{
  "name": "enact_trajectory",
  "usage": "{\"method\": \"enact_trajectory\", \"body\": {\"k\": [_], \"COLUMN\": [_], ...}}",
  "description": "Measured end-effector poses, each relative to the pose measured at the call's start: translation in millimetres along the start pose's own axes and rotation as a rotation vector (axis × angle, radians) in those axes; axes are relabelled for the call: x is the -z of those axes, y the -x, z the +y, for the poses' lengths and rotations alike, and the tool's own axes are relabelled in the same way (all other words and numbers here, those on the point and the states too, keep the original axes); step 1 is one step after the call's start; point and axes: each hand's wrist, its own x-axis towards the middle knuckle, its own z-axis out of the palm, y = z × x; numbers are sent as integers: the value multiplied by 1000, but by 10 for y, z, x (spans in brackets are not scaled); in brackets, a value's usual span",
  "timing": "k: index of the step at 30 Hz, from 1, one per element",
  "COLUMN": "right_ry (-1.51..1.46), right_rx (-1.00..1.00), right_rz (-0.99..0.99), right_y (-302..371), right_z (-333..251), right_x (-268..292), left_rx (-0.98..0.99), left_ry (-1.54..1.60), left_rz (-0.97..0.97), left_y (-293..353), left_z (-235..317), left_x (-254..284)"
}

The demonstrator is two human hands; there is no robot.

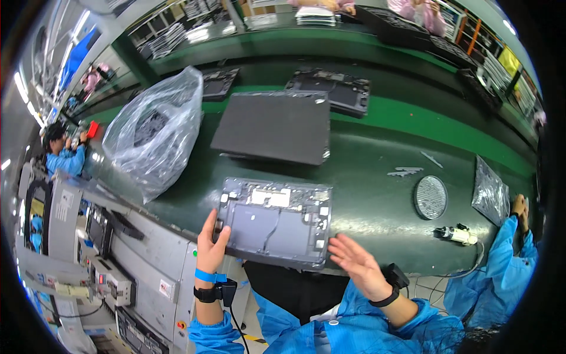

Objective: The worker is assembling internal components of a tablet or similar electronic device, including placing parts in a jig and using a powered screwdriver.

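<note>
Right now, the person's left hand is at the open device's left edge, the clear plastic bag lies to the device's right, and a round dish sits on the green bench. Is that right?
Not quite: the head view shows the clear plastic bag to the left of the open device, not to its right. The rest stands.

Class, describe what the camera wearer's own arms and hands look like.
The left hand and right hand are ungloved; both arms have bright blue sleeves. On the left: a blue band and a black strap with a boxy module trailing a black cable. On the right: a black wristband and dark box.
</note>
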Motion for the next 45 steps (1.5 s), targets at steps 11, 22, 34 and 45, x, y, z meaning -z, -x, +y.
{"method": "enact_trajectory", "body": {"k": [11, 22, 34, 45], "right_ry": [601, 550, -661, -166], "right_rx": [146, 418, 782, 874], "right_rz": [325, 857, 527, 968], "right_y": [887, 1659, 1862, 2243], "right_z": [-378, -634, -861, -1121], "right_x": [630, 1510, 2238, 2510], "left_rx": [1, -218, -226, -338], "left_ry": [182, -71, -217, -405], "left_rz": [-183, -134, 48, 52], "left_y": [848, 483, 119, 116], "left_z": [707, 485, 160, 303], "left_x": [-1198, -1051, -1038, -1104]}}
